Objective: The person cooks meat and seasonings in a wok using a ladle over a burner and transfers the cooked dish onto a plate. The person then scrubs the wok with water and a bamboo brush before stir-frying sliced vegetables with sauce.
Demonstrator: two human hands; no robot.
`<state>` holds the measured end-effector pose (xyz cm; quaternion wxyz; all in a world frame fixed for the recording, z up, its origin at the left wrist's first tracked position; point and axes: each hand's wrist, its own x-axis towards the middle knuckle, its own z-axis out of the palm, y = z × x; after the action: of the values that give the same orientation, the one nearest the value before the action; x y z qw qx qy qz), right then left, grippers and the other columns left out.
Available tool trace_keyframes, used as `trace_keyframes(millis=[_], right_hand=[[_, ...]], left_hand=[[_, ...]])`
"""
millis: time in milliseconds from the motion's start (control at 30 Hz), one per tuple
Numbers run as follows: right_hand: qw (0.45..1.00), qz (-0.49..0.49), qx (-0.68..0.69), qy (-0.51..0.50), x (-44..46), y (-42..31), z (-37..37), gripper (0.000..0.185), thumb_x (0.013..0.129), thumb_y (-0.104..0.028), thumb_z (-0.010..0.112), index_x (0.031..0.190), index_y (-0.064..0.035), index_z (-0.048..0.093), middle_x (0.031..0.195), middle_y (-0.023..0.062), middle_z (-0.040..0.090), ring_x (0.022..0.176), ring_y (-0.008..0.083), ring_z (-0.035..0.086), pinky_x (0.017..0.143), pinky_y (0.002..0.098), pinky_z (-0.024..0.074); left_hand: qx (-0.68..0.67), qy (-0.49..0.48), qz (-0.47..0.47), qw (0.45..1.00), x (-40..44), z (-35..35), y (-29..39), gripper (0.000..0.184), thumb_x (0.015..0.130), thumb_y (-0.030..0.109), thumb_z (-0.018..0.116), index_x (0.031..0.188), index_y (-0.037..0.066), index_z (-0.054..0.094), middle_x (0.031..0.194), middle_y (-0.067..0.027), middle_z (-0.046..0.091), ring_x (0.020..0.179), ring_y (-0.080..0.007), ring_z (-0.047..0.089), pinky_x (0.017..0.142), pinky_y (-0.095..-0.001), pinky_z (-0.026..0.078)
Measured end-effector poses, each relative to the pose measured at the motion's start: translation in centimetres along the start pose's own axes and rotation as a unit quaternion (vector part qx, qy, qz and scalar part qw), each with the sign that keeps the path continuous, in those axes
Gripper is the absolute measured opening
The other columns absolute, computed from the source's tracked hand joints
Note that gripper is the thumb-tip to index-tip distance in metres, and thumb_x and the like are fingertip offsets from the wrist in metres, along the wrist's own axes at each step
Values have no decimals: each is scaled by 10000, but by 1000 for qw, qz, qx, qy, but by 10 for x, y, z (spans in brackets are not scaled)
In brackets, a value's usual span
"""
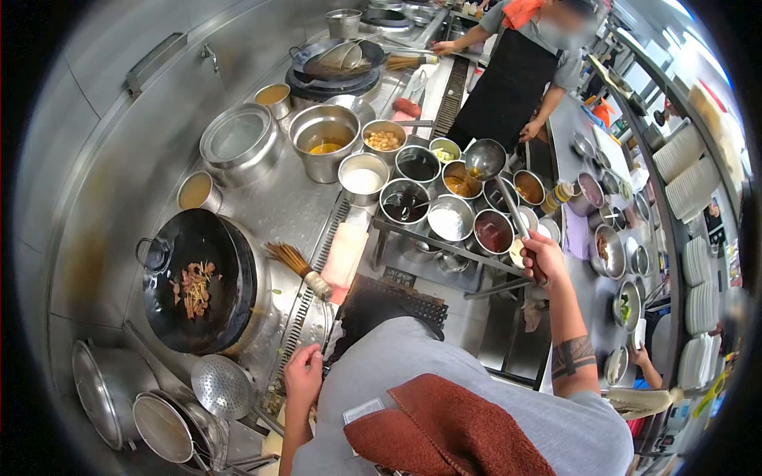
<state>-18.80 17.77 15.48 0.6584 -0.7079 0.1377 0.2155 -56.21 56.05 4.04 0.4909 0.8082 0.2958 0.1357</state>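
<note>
My right hand (544, 258) grips the long handle of a ladle (486, 159). The ladle's bowl hangs over the seasoning pots, above a pot of orange-brown sauce (460, 181). Down by the front edge of the stove is my left hand (303, 374), its fingers curled; a small dark part shows beside it, and what it holds, if anything, is hidden. To the left, a black wok (190, 317) on the burner contains browned meat pieces with pale shreds (196, 289). A bamboo brush (298, 268) lies between the wok and a folded pink-white cloth (346, 258).
Several pots stand around the ladle, including white powder (451, 220) and dark sauce (403, 201). A perforated skimmer (222, 386) and a lidded pot (111, 393) are at lower left. A person in a black apron (504, 87) stands beyond, near another wok (333, 67). Plates (692, 186) fill the right shelves.
</note>
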Motion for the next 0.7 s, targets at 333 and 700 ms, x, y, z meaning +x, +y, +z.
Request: trace_keyframes(millis=[333, 700], right_hand=[[953, 5, 130, -275, -16, 6, -25, 232, 1028, -185, 513, 1213, -47, 494, 610, 10, 457, 329, 79, 323, 242, 246, 246], [845, -85, -269, -453, -70, -36, 278, 513, 941, -60, 594, 1448, -46, 518, 652, -15, 520, 411, 66, 431, 365, 242, 351]], left_hand=[[26, 72, 11, 997, 2, -7, 13, 188, 930, 179, 622, 1037, 48, 705, 992, -142, 701, 866, -343, 683, 769, -403, 544], [25, 114, -14, 993, -31, -6, 18, 208, 953, 171, 617, 1101, 44, 691, 1084, -127, 696, 980, -318, 673, 865, -384, 511]])
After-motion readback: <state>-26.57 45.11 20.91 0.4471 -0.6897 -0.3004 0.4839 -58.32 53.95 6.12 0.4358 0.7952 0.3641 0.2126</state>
